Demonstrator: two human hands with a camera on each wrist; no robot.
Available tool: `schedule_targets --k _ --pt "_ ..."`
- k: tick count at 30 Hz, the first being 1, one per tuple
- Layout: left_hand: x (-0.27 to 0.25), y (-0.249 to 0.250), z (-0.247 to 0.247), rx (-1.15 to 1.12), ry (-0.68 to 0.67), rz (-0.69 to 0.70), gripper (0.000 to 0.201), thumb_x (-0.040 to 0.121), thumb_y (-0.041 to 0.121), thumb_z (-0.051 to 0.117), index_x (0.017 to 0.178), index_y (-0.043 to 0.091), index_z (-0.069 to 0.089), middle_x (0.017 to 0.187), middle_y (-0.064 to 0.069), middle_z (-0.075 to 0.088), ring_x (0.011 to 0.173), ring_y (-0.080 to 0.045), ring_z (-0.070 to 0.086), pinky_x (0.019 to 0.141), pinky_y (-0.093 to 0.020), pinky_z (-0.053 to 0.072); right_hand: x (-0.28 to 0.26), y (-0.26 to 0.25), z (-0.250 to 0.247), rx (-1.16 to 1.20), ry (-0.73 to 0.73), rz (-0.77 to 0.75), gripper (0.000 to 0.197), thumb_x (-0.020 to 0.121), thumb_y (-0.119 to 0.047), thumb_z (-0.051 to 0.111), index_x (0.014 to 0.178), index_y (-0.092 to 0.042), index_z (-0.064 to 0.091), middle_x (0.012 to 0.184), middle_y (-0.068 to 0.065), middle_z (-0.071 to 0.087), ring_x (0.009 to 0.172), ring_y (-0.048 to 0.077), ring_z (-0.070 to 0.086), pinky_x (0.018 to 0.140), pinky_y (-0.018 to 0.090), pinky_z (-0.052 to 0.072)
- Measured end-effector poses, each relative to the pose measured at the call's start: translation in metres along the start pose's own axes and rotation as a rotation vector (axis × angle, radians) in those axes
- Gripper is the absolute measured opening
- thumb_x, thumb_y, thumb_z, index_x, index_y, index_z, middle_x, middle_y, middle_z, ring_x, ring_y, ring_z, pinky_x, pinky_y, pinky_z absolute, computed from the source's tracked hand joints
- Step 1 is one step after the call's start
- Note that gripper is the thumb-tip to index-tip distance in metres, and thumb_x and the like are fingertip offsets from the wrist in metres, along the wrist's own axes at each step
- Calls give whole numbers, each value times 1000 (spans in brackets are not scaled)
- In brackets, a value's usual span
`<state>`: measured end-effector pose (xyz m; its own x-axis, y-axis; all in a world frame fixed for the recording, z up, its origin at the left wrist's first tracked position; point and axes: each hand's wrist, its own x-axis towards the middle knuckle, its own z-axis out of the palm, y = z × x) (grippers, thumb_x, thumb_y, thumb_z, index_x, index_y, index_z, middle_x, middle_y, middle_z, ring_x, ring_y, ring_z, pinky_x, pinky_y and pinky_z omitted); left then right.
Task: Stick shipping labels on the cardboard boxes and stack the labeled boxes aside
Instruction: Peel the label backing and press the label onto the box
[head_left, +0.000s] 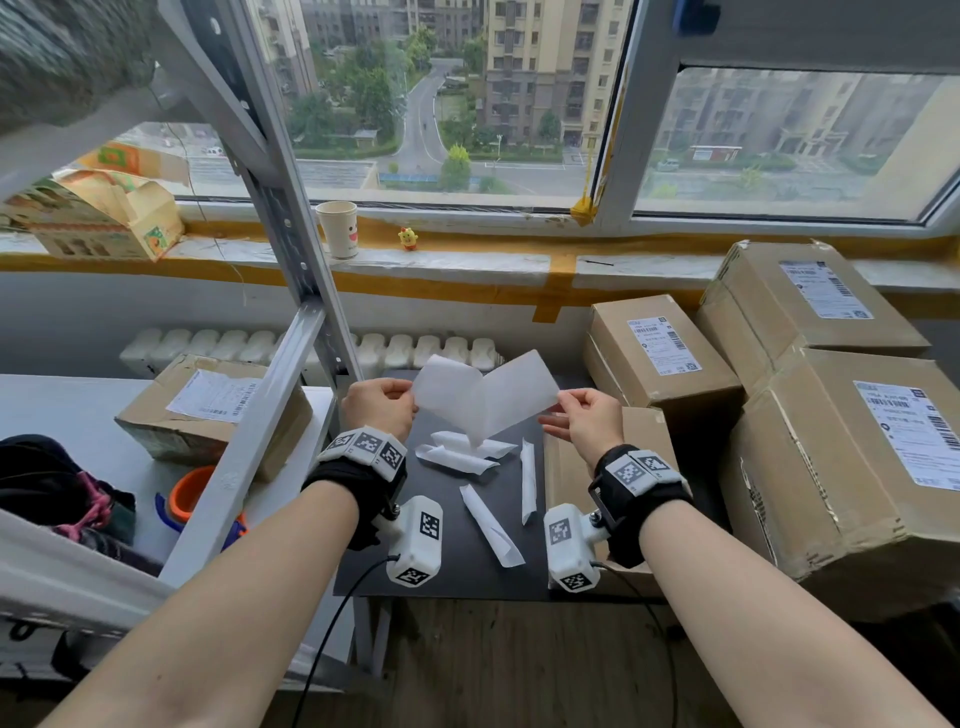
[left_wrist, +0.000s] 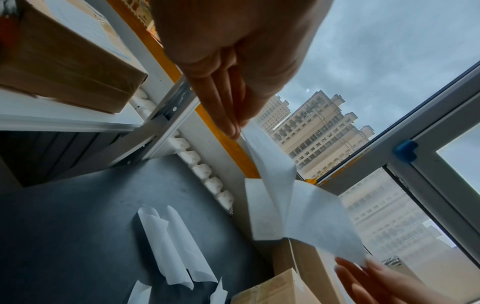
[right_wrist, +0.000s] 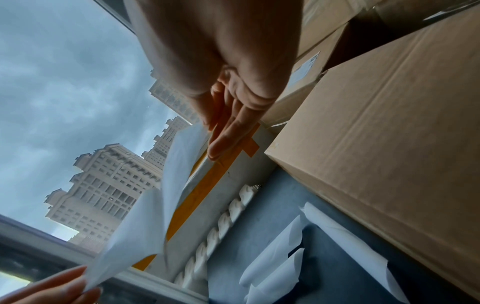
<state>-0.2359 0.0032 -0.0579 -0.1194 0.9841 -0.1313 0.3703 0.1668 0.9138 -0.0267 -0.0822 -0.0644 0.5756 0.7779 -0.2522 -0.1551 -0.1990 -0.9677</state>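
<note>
Both hands hold a white label sheet above the black table, its two layers spread in a V and joined at the lower edge. My left hand pinches the left layer; my right hand pinches the right layer. The left wrist view shows the left hand's fingers on the sheet; the right wrist view shows the right hand's fingers on it. A plain cardboard box lies under my right wrist. Three labeled boxes are stacked at the right.
Several curled white backing strips litter the table. A grey metal shelf post rises at the left, with a labeled box on the white shelf. A paper cup and a yellow toy stand on the windowsill.
</note>
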Motion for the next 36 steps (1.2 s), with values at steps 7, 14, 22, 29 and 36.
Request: schedule_targets --k 7,14,22,29,36 --pt "-1 1 0 -1 68 1 14 79 7 64 86 11 76 76 -9 73 73 -25 71 80 -37 59 6 -1 -25 -33 183 -8 13 98 -12 45 102 -4 54 91 17 65 73 24 71 66 30 60" --pt "3 -15 -2 51 106 -5 18 78 3 61 88 7 76 80 -14 74 77 -25 72 84 -38 57 10 -7 -32 -40 244 -43 10 98 -13 45 100 -8 53 90 15 65 70 23 71 65 29 60" --pt "1 -43 6 82 -17 -85 17 80 2 59 86 5 75 79 -16 74 74 -25 72 80 -35 58 9 -4 -8 -185 66 -152 12 96 -7 48 100 -2 59 77 9 62 67 17 67 60 18 58" --pt "8 -99 14 240 -109 -221 12 74 13 63 73 15 74 79 -8 74 79 -27 71 79 -37 58 5 13 28 -256 -19 -175 10 94 -6 51 92 -4 60 83 13 64 71 21 69 67 22 58" --pt "6 -121 15 374 -74 -283 29 87 8 51 108 12 70 116 -13 67 112 -33 58 92 -31 45 4 29 40 -331 -62 -163 9 94 -5 52 93 -3 61 84 12 65 73 19 69 70 23 58"
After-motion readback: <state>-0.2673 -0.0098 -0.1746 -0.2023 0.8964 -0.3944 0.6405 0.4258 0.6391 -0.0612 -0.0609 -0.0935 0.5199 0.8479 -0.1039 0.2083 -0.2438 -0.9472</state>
